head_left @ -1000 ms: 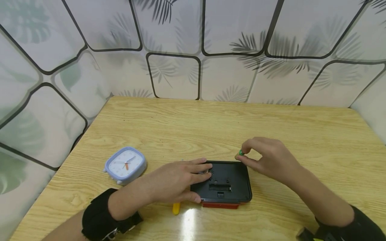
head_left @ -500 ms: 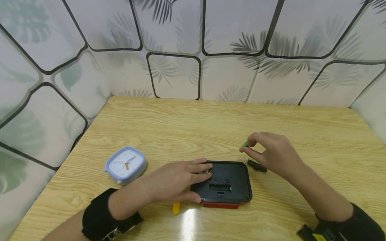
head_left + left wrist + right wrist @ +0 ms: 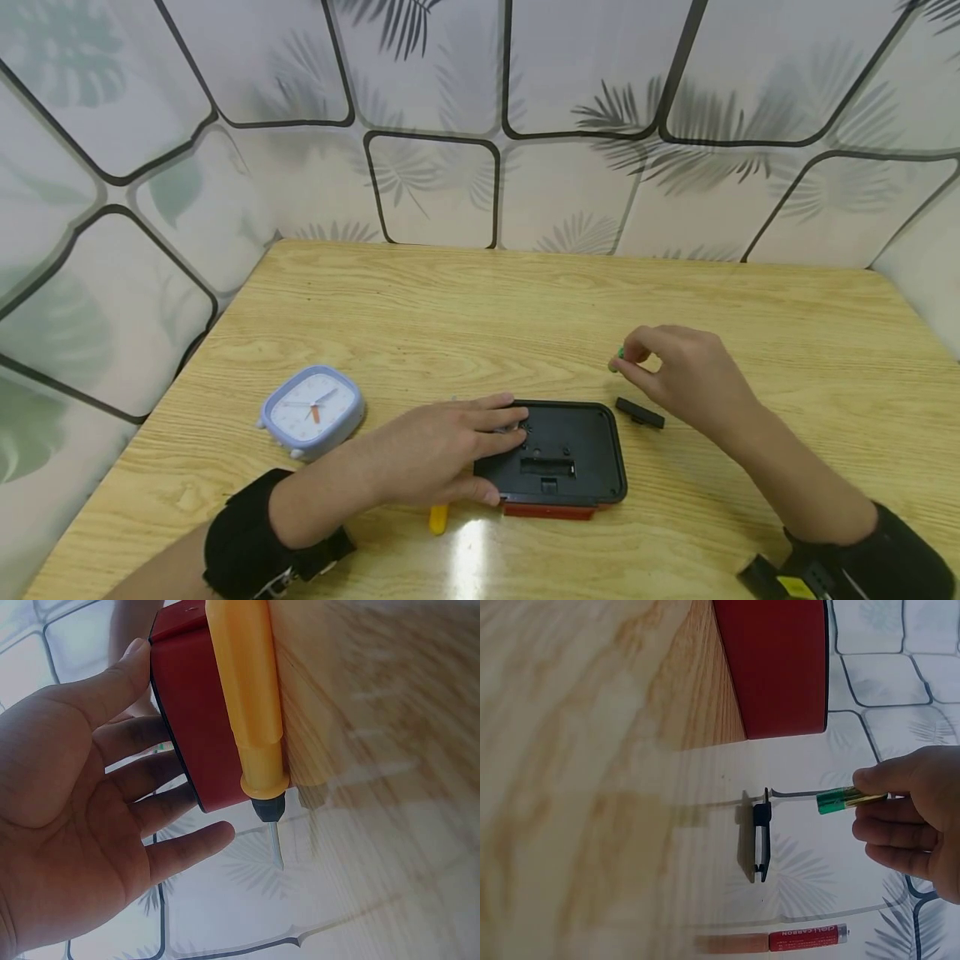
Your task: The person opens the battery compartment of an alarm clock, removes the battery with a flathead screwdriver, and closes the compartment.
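Note:
My left hand (image 3: 442,450) lies with extended fingers on the left part of a red box-shaped device (image 3: 585,437), its black back facing up. An open battery compartment (image 3: 547,467) shows in that back. Above the table, right of the device, my right hand (image 3: 686,383) pinches a green and gold battery (image 3: 841,800) between thumb and fingers. Below this hand lies a small black battery cover (image 3: 640,413), apart from the device. A screwdriver (image 3: 251,682) with a yellow handle lies beside the device's left side; in the head view my left hand hides most of it.
A light blue alarm clock (image 3: 313,408) lies face up at the left of the wooden table (image 3: 450,317). In the right wrist view a red battery (image 3: 806,938) is on the table beyond the cover; the head view does not show it. Patterned walls border the table.
My right hand has moved right and slightly away from the device with the green battery, uncovering the black cover on the table. My left hand and the device have stayed put.

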`<act>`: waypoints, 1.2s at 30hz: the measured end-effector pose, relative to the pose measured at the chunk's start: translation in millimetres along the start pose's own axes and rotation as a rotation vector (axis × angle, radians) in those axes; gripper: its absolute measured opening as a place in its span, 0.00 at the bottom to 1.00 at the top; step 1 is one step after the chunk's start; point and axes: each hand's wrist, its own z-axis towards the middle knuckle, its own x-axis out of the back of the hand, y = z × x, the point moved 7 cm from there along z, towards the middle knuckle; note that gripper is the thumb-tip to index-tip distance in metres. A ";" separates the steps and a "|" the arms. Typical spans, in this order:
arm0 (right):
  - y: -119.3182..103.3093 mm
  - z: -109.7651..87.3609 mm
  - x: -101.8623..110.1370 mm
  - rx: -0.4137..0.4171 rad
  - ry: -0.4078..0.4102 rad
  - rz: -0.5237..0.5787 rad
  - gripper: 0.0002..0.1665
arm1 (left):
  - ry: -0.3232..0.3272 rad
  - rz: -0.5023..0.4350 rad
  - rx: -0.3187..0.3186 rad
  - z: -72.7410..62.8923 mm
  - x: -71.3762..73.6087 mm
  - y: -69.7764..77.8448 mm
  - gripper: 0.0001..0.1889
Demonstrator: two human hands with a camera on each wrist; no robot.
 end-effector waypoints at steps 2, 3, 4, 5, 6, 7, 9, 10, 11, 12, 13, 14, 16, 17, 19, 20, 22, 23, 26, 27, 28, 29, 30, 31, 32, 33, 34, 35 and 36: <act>1.4 -0.6 -1.3 -0.018 -0.021 -0.024 0.18 | 0.000 -0.005 0.001 0.1 0.1 0.0 0.36; 2.5 -0.9 -2.1 -0.029 -0.036 -0.035 0.17 | 0.000 -0.007 0.000 0.0 0.1 0.1 0.36; 3.8 -1.1 -3.0 -0.042 -0.054 -0.046 0.17 | 0.000 -0.008 0.000 0.0 0.1 0.2 0.36; 5.2 -1.2 -4.1 -0.055 -0.075 -0.058 0.17 | -0.001 -0.009 -0.001 0.0 0.1 0.2 0.36; 7.1 -1.2 -5.5 -0.072 -0.104 -0.067 0.17 | -0.001 -0.009 0.000 0.0 0.1 0.2 0.36; 9.1 -1.4 -7.1 -0.089 -0.133 -0.076 0.18 | -0.001 -0.010 0.000 0.0 0.1 0.2 0.36; 13.0 -1.6 -10.3 -0.127 -0.198 -0.082 0.18 | -0.002 -0.008 0.001 0.0 -0.1 0.1 0.36; 15.0 -1.9 -11.9 -0.147 -0.230 -0.080 0.19 | -0.002 -0.008 0.001 0.0 -0.1 0.0 0.36; 16.6 -2.3 -13.6 -0.165 -0.262 -0.074 0.19 | -0.003 -0.007 0.002 0.1 -0.2 0.0 0.36; 18.2 -2.8 -15.1 -0.184 -0.289 -0.064 0.18 | -0.003 -0.007 0.002 0.1 -0.3 -0.1 0.36; 19.4 -3.4 -16.3 -0.200 -0.308 -0.057 0.18 | -0.004 -0.006 0.002 0.2 -0.4 -0.1 0.36; 20.6 -3.8 -17.5 -0.218 -0.330 -0.048 0.16 | -0.004 -0.005 0.003 0.3 -0.4 -0.1 0.36; 22.4 -4.2 -19.6 -0.249 -0.364 -0.034 0.13 | -0.003 -0.004 0.004 0.4 -0.5 -0.2 0.36; 23.0 -4.3 -20.5 -0.257 -0.376 -0.033 0.14 | -0.003 -0.001 0.004 0.3 -0.5 -0.2 0.36; 24.2 -4.2 -22.2 -0.267 -0.395 -0.037 0.16 | -0.002 0.002 0.004 0.3 -0.5 -0.2 0.36; 24.7 -4.3 -23.0 -0.268 -0.404 -0.040 0.17 | -0.002 0.004 0.004 0.3 -0.5 -0.2 0.36; 25.2 -4.4 -23.7 -0.259 -0.407 -0.048 0.14 | 0.000 0.005 0.001 0.2 -0.5 -0.1 0.36; 25.5 -4.8 -23.8 -0.257 -0.407 -0.051 0.12 | 0.002 0.006 -0.001 0.1 -0.4 0.0 0.36; 26.0 -5.6 -23.4 -0.251 -0.405 -0.057 0.09 | 0.008 0.004 -0.006 0.0 -0.1 0.0 0.37; 26.0 -5.8 -23.4 -0.251 -0.406 -0.059 0.08 | 0.011 0.004 -0.007 -0.1 0.0 0.0 0.37; 26.1 -6.0 -23.4 -0.251 -0.409 -0.063 0.08 | 0.013 0.005 -0.009 -0.2 0.2 0.0 0.37; 26.2 -6.2 -23.6 -0.252 -0.412 -0.065 0.08 | 0.014 0.004 -0.009 -0.3 0.2 -0.1 0.37; 26.2 -6.3 -23.8 -0.252 -0.414 -0.066 0.09 | 0.014 0.003 -0.009 -0.4 0.2 -0.1 0.37; 26.2 -6.5 -24.1 -0.253 -0.417 -0.067 0.09 | 0.014 0.003 -0.009 -0.5 0.2 -0.1 0.37; 26.2 -6.6 -24.2 -0.252 -0.418 -0.067 0.10 | 0.015 0.002 -0.010 -0.5 0.2 0.0 0.37; 26.2 -6.7 -24.2 -0.251 -0.418 -0.067 0.10 | 0.015 0.002 -0.009 -0.4 0.2 -0.1 0.36; 25.9 -6.6 -23.9 -0.249 -0.414 -0.069 0.11 | 0.015 0.002 -0.009 -0.4 0.2 0.0 0.36; 25.4 -6.3 -23.2 -0.242 -0.403 -0.074 0.12 | 0.014 0.002 -0.008 -0.3 0.1 0.0 0.36; 24.5 -5.8 -21.9 -0.234 -0.386 -0.080 0.12 | 0.013 0.000 -0.008 -0.2 0.1 0.0 0.36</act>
